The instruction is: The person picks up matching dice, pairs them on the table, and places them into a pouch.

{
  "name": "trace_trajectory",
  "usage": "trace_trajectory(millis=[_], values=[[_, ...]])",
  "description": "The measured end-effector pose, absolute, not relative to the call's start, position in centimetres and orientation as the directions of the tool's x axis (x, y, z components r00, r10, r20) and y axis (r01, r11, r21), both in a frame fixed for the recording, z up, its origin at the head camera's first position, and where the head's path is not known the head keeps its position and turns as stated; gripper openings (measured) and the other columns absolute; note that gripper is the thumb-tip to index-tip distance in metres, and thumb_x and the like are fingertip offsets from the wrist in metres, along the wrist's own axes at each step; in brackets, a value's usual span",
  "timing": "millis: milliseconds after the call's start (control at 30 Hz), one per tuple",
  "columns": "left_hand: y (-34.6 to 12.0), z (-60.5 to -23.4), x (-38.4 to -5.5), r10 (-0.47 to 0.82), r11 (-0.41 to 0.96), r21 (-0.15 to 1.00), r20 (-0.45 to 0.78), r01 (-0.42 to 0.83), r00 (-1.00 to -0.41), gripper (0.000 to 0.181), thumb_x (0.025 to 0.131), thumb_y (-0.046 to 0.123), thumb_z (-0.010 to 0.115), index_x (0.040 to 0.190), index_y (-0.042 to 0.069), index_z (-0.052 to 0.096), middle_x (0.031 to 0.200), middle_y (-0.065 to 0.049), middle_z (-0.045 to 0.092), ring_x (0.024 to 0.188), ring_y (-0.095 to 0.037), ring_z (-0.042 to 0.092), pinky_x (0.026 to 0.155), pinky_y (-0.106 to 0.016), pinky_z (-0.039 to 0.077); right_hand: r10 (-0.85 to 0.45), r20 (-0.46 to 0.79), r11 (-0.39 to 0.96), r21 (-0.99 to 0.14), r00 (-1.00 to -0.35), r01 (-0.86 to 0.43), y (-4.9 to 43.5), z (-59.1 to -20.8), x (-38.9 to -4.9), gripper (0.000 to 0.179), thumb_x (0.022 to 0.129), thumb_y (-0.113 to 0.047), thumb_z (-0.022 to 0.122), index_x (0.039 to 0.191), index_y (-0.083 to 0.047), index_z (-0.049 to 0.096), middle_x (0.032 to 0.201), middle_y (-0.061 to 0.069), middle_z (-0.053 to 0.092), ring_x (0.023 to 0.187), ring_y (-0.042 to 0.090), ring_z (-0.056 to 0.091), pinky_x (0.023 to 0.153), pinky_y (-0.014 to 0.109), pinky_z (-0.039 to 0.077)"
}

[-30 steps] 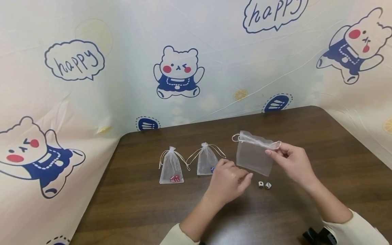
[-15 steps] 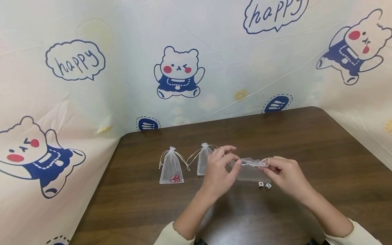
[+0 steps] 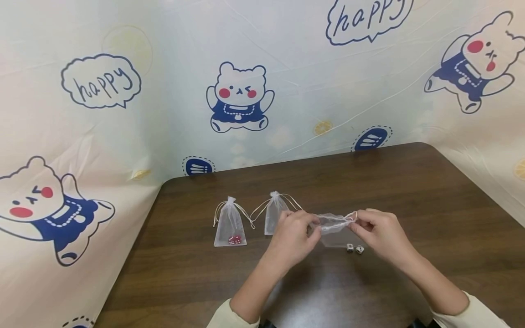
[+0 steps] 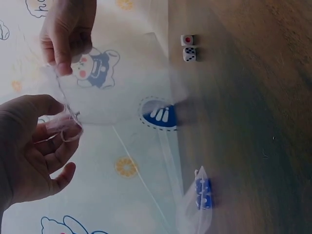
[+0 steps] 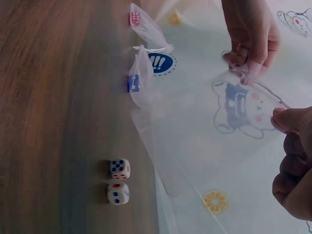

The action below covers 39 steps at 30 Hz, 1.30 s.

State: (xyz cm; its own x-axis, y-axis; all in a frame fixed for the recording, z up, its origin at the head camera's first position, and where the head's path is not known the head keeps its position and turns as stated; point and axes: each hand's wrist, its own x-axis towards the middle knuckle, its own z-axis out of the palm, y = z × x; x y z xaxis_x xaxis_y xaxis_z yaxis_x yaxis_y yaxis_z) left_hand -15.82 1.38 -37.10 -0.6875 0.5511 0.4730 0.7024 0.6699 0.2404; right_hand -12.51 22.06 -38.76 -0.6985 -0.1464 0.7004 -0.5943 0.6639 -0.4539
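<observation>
A sheer white drawstring pouch (image 3: 334, 224) is stretched between both hands above the table, its cord-threaded mouth nearer me. My left hand (image 3: 292, 237) pinches one end of the mouth, and my right hand (image 3: 382, 233) pinches the other, where a cord loop sticks out. In the right wrist view the pouch (image 5: 195, 126) hangs see-through, with nothing visible inside. Two white dice, a left die (image 3: 350, 248) and a right die (image 3: 359, 249), lie on the table just below it. Both also appear in the left wrist view, where one die (image 4: 187, 40) shows a red pip.
On the brown table (image 3: 184, 278), a drawn-up pouch with red dice (image 3: 230, 223) lies at left. Beside it is a second drawn-up pouch (image 3: 272, 218), partly covered by my left hand; its blue dice (image 4: 203, 192) show in the left wrist view. A printed cloth (image 3: 172, 114) hangs behind.
My left hand, earlier beside the pouch, has come up to its mouth and now pinches it. My right hand has lowered slightly, and the pouch has tilted from facing me to lying flatter.
</observation>
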Motion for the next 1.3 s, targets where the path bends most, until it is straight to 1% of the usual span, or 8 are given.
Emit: trace_trajectory(millis=[133,333,467,567,700,767,900,1300], values=[[1.3,-37.0,-15.9,0.554,0.670,0.212,0.494,0.711,-0.670,0.009,0.079,0.011,0.065,0.085,0.010,0.071,0.079,0.003,0.066,0.073,-0.008,0.059,0.079,-0.030,0.040,-0.118,0.651,0.699,-0.482,-0.750,-0.528,22.4,-39.2,-12.8,0.022,0.065,0.003,0.078,0.075,-0.013,0.067,0.057,-0.015,0.037,0.049,-0.001,0.032,0.043,0.014,0.028],[0.9,-36.6,-16.1,0.509,0.682,0.240,0.521,0.691,-0.685,0.015,0.079,0.004,0.063,0.093,0.004,0.071,0.079,-0.001,0.066,0.074,-0.013,0.059,0.081,-0.033,0.040,-0.122,0.516,0.763,-0.498,-0.848,-0.413,23.5,-40.5,-13.1,0.014,0.072,-0.005,0.076,0.081,-0.013,0.069,0.054,-0.016,0.031,0.046,-0.002,0.028,0.044,0.020,0.028],[0.8,-36.3,-16.1,0.486,0.691,0.242,0.544,0.682,-0.685,0.016,0.081,0.005,0.064,0.096,0.003,0.069,0.080,-0.002,0.065,0.075,-0.013,0.059,0.080,-0.034,0.039,-0.158,0.353,0.798,-0.505,-0.922,-0.329,24.2,-41.2,-13.3,0.009,0.076,-0.011,0.074,0.085,-0.011,0.069,0.054,-0.014,0.037,0.047,0.000,0.032,0.044,0.022,0.030],[0.8,-36.3,-16.1,0.471,0.694,0.235,0.567,0.681,-0.676,0.017,0.081,0.005,0.064,0.098,0.003,0.069,0.080,-0.003,0.065,0.075,-0.014,0.059,0.079,-0.034,0.038,-0.180,0.221,0.823,-0.500,-0.959,-0.270,24.7,-41.6,-13.5,0.011,0.078,-0.014,0.072,0.087,-0.009,0.069,0.058,-0.010,0.050,0.051,0.004,0.042,0.048,0.025,0.036],[0.8,-36.3,-16.1,0.458,0.699,0.229,0.584,0.678,-0.670,0.019,0.081,0.004,0.063,0.099,0.002,0.069,0.080,-0.003,0.065,0.074,-0.014,0.059,0.079,-0.034,0.038,-0.199,0.091,0.855,-0.470,-0.976,-0.218,25.1,-42.0,-13.8,0.009,0.078,-0.017,0.072,0.084,-0.011,0.069,0.073,-0.003,0.064,0.062,0.011,0.053,0.053,0.032,0.043],[0.9,-36.3,-16.1,0.456,0.700,0.229,0.585,0.676,-0.671,0.019,0.081,0.004,0.063,0.099,0.002,0.069,0.079,-0.003,0.064,0.074,-0.014,0.059,0.079,-0.034,0.038,-0.202,0.043,0.869,-0.453,-0.979,-0.199,25.2,-42.2,-13.8,0.008,0.077,-0.019,0.072,0.081,-0.014,0.068,0.077,-0.002,0.065,0.064,0.013,0.053,0.054,0.035,0.042],[0.9,-36.3,-16.0,0.457,0.707,0.225,0.579,0.671,-0.676,0.019,0.081,0.005,0.064,0.100,0.003,0.069,0.081,-0.002,0.065,0.075,-0.014,0.059,0.079,-0.035,0.038,-0.196,-0.030,0.885,-0.437,-0.980,-0.163,25.2,-42.5,-13.9,0.010,0.075,-0.023,0.074,0.076,-0.017,0.066,0.073,-0.005,0.061,0.061,0.012,0.048,0.050,0.034,0.039],[0.9,-36.5,-16.1,0.457,0.699,0.233,0.583,0.676,-0.672,0.020,0.080,0.004,0.065,0.099,0.003,0.069,0.079,-0.002,0.064,0.075,-0.014,0.059,0.077,-0.034,0.039,-0.169,-0.040,0.924,-0.354,-0.985,-0.144,24.9,-43.4,-13.8,0.016,0.073,-0.025,0.073,0.066,-0.020,0.060,0.065,-0.007,0.054,0.058,0.013,0.047,0.048,0.037,0.039]])
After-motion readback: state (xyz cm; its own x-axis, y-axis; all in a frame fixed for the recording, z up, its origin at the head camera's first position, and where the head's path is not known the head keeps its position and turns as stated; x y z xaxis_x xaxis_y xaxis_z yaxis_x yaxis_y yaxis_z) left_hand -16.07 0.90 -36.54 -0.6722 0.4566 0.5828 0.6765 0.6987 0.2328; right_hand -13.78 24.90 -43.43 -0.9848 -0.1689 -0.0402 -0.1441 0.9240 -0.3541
